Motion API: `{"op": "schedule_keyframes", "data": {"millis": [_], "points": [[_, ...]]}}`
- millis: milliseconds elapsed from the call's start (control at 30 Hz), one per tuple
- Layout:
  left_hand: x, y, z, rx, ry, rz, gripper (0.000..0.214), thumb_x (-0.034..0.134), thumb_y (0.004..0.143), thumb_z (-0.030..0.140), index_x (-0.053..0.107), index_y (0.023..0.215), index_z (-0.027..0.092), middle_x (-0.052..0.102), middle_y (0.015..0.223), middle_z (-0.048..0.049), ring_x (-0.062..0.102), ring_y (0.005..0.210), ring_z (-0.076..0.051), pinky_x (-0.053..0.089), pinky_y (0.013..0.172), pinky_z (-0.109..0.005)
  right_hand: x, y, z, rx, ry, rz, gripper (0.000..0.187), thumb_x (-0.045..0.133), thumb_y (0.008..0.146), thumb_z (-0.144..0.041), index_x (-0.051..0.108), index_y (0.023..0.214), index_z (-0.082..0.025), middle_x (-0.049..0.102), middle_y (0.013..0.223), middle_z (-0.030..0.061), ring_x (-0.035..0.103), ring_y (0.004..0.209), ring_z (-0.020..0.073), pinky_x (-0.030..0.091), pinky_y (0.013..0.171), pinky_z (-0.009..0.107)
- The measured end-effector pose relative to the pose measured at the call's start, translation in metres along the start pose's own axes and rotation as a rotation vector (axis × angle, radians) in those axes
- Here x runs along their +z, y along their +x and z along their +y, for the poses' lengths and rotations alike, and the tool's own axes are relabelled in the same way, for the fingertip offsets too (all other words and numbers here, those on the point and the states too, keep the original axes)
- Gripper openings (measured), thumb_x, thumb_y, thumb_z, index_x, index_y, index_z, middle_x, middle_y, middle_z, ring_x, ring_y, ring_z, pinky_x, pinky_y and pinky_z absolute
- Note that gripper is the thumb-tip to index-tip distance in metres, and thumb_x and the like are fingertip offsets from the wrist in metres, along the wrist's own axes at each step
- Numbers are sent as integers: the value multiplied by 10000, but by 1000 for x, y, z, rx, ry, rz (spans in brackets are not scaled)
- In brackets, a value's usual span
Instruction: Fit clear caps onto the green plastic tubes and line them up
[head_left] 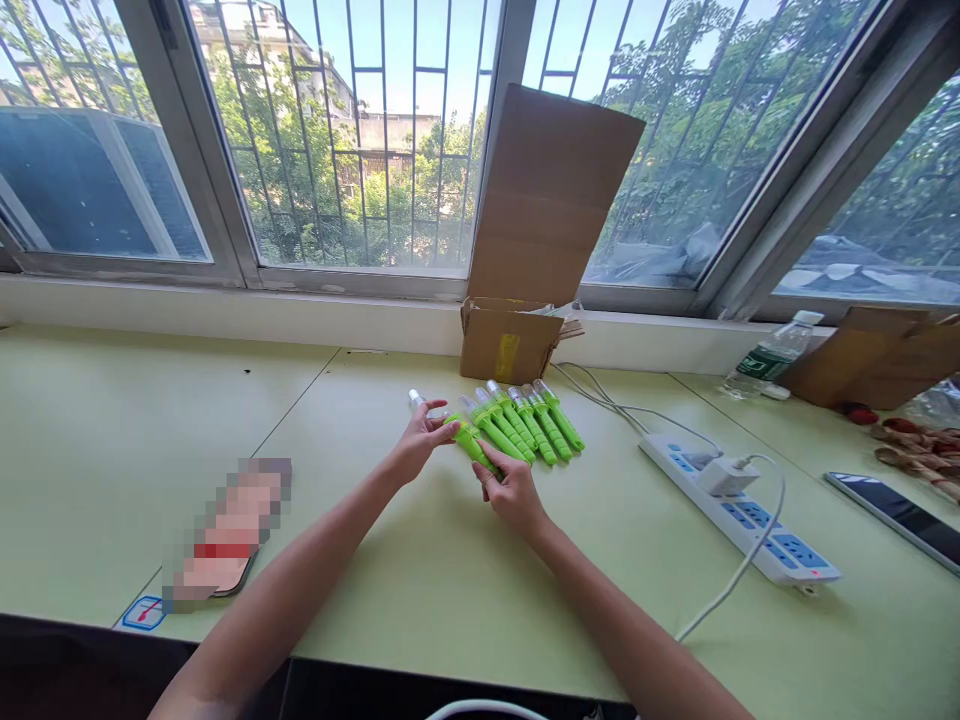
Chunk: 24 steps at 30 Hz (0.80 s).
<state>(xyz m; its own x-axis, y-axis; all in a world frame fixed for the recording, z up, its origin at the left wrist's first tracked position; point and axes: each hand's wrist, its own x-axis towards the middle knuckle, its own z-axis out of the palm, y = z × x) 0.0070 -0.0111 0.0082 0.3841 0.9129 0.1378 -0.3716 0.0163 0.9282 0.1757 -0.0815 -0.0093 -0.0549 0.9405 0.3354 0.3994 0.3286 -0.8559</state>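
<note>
A bright green stick with a ribbed handle (471, 442) is held between both my hands, tilted over the table. My left hand (421, 442) grips it near its upper end, thumb and fingers closed around it. My right hand (511, 490) pinches the lower end of the handle. A clear tip (416, 398) shows beyond my left fingers; whether it belongs to the held stick I cannot tell. Just to the right, several similar green sticks (551, 430) with clear tips lie side by side on the table.
An open cardboard box (487, 345) stands behind the sticks against the window sill. On the right are a white power strip (739, 510) with a plugged-in charger and cable, a water bottle (776, 350) and a phone (900, 515). A blurred-out phone (232, 530) lies left.
</note>
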Motion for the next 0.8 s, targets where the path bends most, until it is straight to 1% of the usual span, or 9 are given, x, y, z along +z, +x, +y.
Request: {"op": "schedule_keyframes", "data": {"millis": [100, 167, 267, 400, 467, 567, 667, 733, 800], "points": [[0, 0, -1, 11, -14, 1, 636, 754, 695, 336, 398, 1191, 157, 680, 947, -96, 647, 885, -191, 449, 884, -406, 1, -1, -5, 145, 219, -58, 463, 572, 783, -420, 610, 1167, -165, 488, 565, -38, 369, 390, 77, 318, 361, 229], [1, 0, -1, 15, -20, -1, 638, 755, 693, 343, 403, 1189, 150, 686, 921, -93, 650, 866, -192, 452, 873, -407, 1, -1, -9, 194, 336, -91, 397, 599, 757, -442, 650, 1026, -155, 454, 544, -52, 349, 378, 64, 288, 343, 219], [3, -1, 1, 9, -24, 6, 643, 757, 685, 360, 418, 1187, 143, 693, 904, -94, 652, 838, -191, 455, 850, -392, -1, 0, -13, 260, 497, -153, 319, 627, 731, -453, 639, 854, -158, 486, 590, -36, 358, 395, 53, 253, 335, 203], [7, -3, 4, -20, -58, 9, 613, 750, 694, 355, 444, 1183, 148, 690, 899, -79, 643, 816, -161, 461, 816, -335, -5, 2, -13, 440, 735, -272, 333, 656, 707, -421, 594, 923, -176, 516, 614, -34, 303, 386, 31, 164, 336, 174], [9, -4, 5, -23, -81, -8, 580, 735, 712, 352, 455, 1180, 156, 682, 905, -72, 636, 809, -150, 468, 780, -308, -7, 3, -12, 496, 812, -315, 295, 647, 715, -403, 569, 898, -185, 522, 616, -33, 277, 378, 26, 149, 341, 170], [11, -4, 7, -16, -112, -35, 504, 667, 767, 408, 470, 1165, 170, 670, 941, -82, 635, 826, -172, 486, 713, -307, -9, 5, -11, 491, 828, -330, 282, 579, 764, -421, 561, 915, -184, 536, 619, -20, 313, 378, 43, 176, 347, 181], [10, -5, 9, -16, -147, -60, 476, 604, 802, 454, 468, 1166, 179, 665, 966, -94, 640, 868, -204, 502, 720, -349, -10, 6, -12, 449, 774, -297, 380, 479, 813, -461, 573, 1014, -153, 547, 608, 1, 366, 392, 70, 226, 363, 202], [9, -5, 10, -9, -136, -73, 509, 639, 786, 417, 449, 1197, 183, 664, 979, -93, 639, 894, -204, 501, 775, -374, -10, 6, -11, 420, 711, -276, 425, 444, 827, -477, 574, 1048, -138, 563, 613, 9, 343, 378, 68, 229, 360, 209], [6, -5, 9, -1, -91, -57, 563, 690, 754, 369, 432, 1220, 186, 663, 982, -89, 638, 904, -196, 495, 816, -383, -8, 5, -10, 355, 574, -228, 457, 446, 829, -493, 567, 1105, -149, 599, 657, 18, 327, 366, 65, 236, 349, 212]]}}
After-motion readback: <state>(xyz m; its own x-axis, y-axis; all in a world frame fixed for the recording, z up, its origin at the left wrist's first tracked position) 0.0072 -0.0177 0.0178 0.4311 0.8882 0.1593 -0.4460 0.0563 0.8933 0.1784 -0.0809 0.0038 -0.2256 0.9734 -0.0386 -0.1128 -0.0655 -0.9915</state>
